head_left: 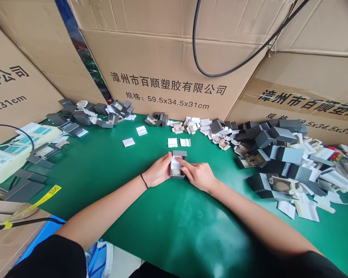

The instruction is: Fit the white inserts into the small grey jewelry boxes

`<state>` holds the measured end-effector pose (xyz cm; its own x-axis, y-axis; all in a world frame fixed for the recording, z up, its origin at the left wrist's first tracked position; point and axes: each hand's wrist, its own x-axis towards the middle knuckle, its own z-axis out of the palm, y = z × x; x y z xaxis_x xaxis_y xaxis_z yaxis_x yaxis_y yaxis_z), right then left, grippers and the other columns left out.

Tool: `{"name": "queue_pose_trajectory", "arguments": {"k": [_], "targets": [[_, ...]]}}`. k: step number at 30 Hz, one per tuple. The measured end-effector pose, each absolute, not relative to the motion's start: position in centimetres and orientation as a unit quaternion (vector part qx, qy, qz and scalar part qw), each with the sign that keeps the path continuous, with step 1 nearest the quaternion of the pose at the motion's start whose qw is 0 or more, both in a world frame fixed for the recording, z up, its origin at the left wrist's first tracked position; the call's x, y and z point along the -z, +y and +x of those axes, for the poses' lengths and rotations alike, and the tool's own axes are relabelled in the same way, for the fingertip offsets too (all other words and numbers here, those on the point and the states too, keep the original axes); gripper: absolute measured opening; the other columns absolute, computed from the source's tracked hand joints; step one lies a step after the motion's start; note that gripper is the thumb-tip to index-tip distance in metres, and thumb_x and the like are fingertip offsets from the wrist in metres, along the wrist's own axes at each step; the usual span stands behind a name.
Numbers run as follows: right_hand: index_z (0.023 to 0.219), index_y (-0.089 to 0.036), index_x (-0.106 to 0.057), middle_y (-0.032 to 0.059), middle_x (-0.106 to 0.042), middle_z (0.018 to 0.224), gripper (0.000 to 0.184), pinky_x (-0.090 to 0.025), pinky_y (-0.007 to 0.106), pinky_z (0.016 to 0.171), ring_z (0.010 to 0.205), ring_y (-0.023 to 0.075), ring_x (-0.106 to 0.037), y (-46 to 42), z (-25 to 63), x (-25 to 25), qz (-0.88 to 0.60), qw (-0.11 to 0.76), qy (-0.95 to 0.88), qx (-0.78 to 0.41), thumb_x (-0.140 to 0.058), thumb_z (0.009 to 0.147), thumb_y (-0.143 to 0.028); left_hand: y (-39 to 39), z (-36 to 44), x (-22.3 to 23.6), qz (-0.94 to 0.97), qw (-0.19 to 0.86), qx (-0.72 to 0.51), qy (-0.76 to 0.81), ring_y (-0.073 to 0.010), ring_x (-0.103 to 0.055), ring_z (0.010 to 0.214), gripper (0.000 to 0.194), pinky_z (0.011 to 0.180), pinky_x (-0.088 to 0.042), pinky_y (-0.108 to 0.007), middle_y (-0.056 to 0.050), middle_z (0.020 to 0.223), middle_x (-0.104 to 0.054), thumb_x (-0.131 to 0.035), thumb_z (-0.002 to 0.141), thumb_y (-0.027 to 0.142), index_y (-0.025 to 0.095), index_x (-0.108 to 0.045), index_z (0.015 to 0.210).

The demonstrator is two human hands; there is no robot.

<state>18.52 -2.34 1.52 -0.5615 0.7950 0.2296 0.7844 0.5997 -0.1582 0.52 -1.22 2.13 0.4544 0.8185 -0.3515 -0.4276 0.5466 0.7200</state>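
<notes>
Behind the small grey box (178, 176) rise large cartons (162, 54); beneath it spreads the green table (127, 216). At its left, the left hand (159, 172) closes on it, apparently to steady it; at its right, the half-curled right hand (202, 177) lays a finger on its white insert (175, 164), grip unclear.

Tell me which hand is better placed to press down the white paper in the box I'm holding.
Right, I'd say: the right hand has a finger on the paper, while the left hand holds the box.
</notes>
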Motion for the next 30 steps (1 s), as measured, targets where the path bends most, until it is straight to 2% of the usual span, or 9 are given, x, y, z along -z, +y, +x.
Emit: {"name": "queue_pose_trajectory", "arguments": {"k": [3,6,9,12,16,19,21,26,30], "targets": [[0.13,-0.018,-0.051,0.0022,-0.07,0.07,0.048,-0.032,0.022,0.052,0.058,0.0099,-0.059,-2.0,19.1,-0.6,-0.372,0.208,-0.904,-0.013,-0.022,0.098,-0.039,-1.0,0.2,-2.4,0.282,0.807,-0.386,0.347,-0.0183,-0.064,0.082,0.042,0.071,-0.053,-0.03,-0.011,0.095,-0.067,-0.043,0.088,0.048,0.014,-0.062,0.105],[0.127,-0.015,-0.053,0.0014,-0.066,0.064,0.045,-0.036,0.023,0.056,0.058,0.0106,-0.058,-1.8,19.8,-0.1,-0.343,0.251,-0.905,0.008,-0.026,0.097,-0.035,-0.5,-0.7,-2.9,0.259,0.806,-0.41,0.34,-0.0173,-0.064,0.077,0.048,0.071,-0.054,-0.032,-0.009,0.087,-0.067,-0.038,0.088,0.053,0.013,-0.062,0.101],[0.116,-0.017,-0.061,0.0026,-0.065,0.065,0.039,-0.039,0.024,0.06,0.062,0.0123,-0.058,-0.6,20.6,-1.1,-0.381,0.259,-0.887,0.036,-0.032,0.096,-0.032,0.4,-1.8,-3.3,0.222,0.787,-0.469,0.335,-0.0138,-0.063,0.066,0.048,0.061,-0.053,-0.027,-0.006,0.076,-0.064,-0.035,0.09,0.053,0.014,-0.061,0.096],[0.107,-0.017,-0.066,0.0073,-0.068,0.08,0.04,-0.042,0.027,0.068,0.075,0.0166,-0.059,3.2,21.0,-3.4,-0.486,0.281,-0.825,0.064,-0.031,0.095,-0.033,1.5,-2.5,-3.2,0.198,0.784,-0.496,0.318,-0.0133,-0.061,0.059,0.046,0.054,-0.051,-0.025,-0.006,0.072,-0.064,-0.035,0.091,0.052,0.014,-0.061,0.095],[0.103,-0.016,-0.066,0.0103,-0.068,0.096,0.037,-0.04,0.03,0.074,0.091,0.0222,-0.057,10.9,19.6,-5.8,-0.557,0.22,-0.796,0.09,-0.033,0.092,-0.03,2.0,-2.5,-2.5,0.199,0.802,-0.477,0.298,-0.0148,-0.062,0.062,0.045,0.059,-0.053,-0.028,-0.008,0.072,-0.064,-0.037,0.091,0.05,0.012,-0.061,0.093],[0.099,-0.013,-0.067,0.014,-0.067,0.094,0.034,-0.038,0.032,0.074,0.092,0.0247,-0.055,14.9,17.7,-5.4,-0.616,0.132,-0.771,0.094,-0.036,0.089,-0.023,1.9,-2.4,-2.1,0.21,0.798,-0.485,0.289,-0.0148,-0.062,0.062,0.044,0.059,-0.052,-0.027,-0.008,0.073,-0.065,-0.038,0.091,0.048,0.011,-0.061,0.095],[0.099,-0.011,-0.065,0.0162,-0.064,0.1,0.032,-0.036,0.033,0.076,0.098,0.0258,-0.052,16.0,16.7,-4.4,-0.623,0.096,-0.77,0.104,-0.038,0.087,-0.02,1.8,-2.3,-1.9,0.211,0.792,-0.496,0.287,-0.0147,-0.062,0.061,0.045,0.058,-0.051,-0.027,-0.008,0.072,-0.065,-0.037,0.091,0.049,0.011,-0.061,0.095],[0.105,-0.008,-0.061,0.0199,-0.06,0.107,0.031,-0.032,0.04,0.08,0.106,0.0304,-0.045,16.0,15.6,-2.1,-0.644,0.068,-0.751,0.131,-0.038,0.085,-0.013,1.8,-2.3,-1.7,0.217,0.792,-0.488,0.294,-0.0144,-0.061,0.059,0.046,0.058,-0.05,-0.026,-0.008,0.072,-0.065,-0.038,0.09,0.05,0.011,-0.062,0.095],[0.094,-0.012,-0.067,0.018,-0.063,0.099,0.034,-0.029,0.043,0.08,0.103,0.031,-0.044,15.6,16.2,-2.3,-0.63,0.095,-0.763,0.114,-0.034,0.086,-0.014,1.9,-2.3,-1.7,0.226,0.793,-0.475,0.306,-0.0148,-0.061,0.061,0.047,0.059,-0.05,-0.026,-0.009,0.073,-0.065,-0.039,0.09,0.05,0.01,-0.063,0.094]]}}
